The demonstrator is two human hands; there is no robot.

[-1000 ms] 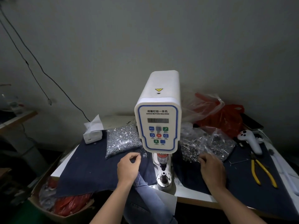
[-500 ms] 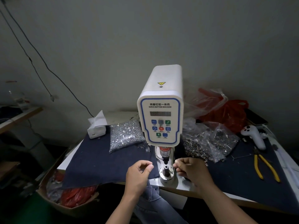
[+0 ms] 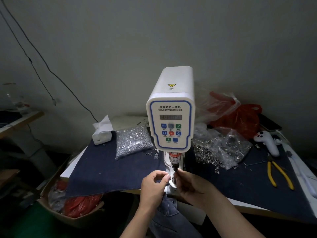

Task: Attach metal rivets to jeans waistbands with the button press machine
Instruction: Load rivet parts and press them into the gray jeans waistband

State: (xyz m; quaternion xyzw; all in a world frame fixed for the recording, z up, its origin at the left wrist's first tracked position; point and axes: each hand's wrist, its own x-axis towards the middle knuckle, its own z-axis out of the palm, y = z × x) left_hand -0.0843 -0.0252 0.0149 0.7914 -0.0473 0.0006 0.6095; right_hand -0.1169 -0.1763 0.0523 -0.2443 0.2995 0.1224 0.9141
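Landmark: the lower die at the foot of the button press machine.

1. Hand positions. I have my left hand just left of the die, thumb and forefinger closed toward each other in a pinch at its edge. A rivet part is presumably held there, but it is too small to confirm. My right hand sits just right of the die, fingertips pinched together directly below the upper punch. Whether they hold a part or only steady the punch tip, I cannot tell.

2. Workpiece. The jeans hang below and in front of the die, off the table edge, between my forearms. The waistband is not yet laid over the die.

3. Supplies. A bag of silver rivets lies behind and left of the die; a bag of ring parts lies behind and right.

4. Controlling relation. The punch-to-die axis is vertical, and both pinches meet on it from opposite sides. The left hand is nearer the die seat; the right is nearer the punch. In my judgement, the parts must be seated on this axis before the denim is drawn up from below.

5. Caution. Fingers are inside the stroke zone; clear them before cycling.
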